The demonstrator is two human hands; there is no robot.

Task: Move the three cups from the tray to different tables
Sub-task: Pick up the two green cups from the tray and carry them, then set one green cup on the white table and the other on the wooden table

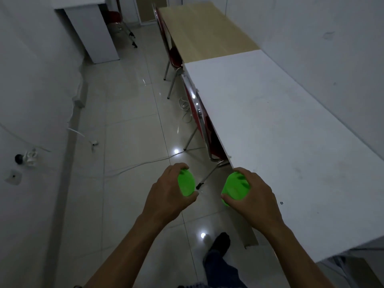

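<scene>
Head view: left hand (168, 193) fingers wrapped round green cup (186, 183), right hand (252, 193) fingers wrapped round second green cup (234, 187). Both cups held in air over tiled floor (133, 125), beside white table (280, 132); wooden table (204, 30) beyond.

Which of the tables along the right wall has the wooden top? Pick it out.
The far table: its top is light wood, while the near table beside the right hand has a plain white top.
</scene>
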